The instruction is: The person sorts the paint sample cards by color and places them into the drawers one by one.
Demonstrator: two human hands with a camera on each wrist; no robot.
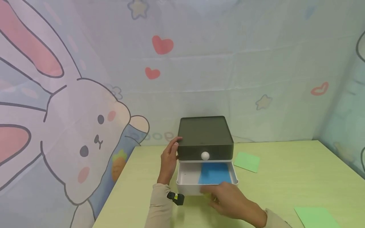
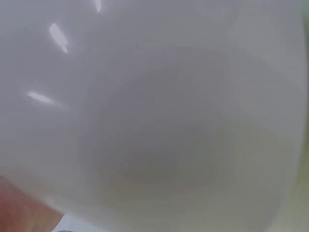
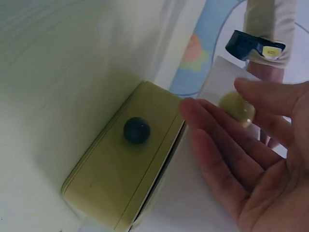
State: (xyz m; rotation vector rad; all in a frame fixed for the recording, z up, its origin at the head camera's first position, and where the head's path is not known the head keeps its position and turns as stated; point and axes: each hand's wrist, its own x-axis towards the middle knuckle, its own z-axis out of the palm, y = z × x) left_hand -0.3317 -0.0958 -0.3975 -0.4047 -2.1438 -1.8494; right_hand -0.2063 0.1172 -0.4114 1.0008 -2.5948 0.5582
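Note:
A small two-drawer box has a dark upper section (image 1: pixel 205 131) with a round white knob (image 1: pixel 205 155) on its front. Its white lower drawer (image 1: pixel 188 189) is pulled out and holds a blue sheet (image 1: pixel 215 173) on its right side. My left hand (image 1: pixel 169 161) rests against the box's left side, fingertips at the top edge. At the front of the lower drawer is my right hand (image 1: pixel 232 199), blurred in the head view. In the right wrist view, the lower drawer's round knob (image 3: pixel 236 108) sits between the thumb and fingers of that hand.
A green sheet (image 1: pixel 247 161) lies on the table to the right of the box. Another green sheet (image 1: pixel 316 217) is at the front right. Behind the table hangs a printed cloth (image 1: pixel 199 76) with hearts and a rabbit. A pale surface fills most of the left wrist view.

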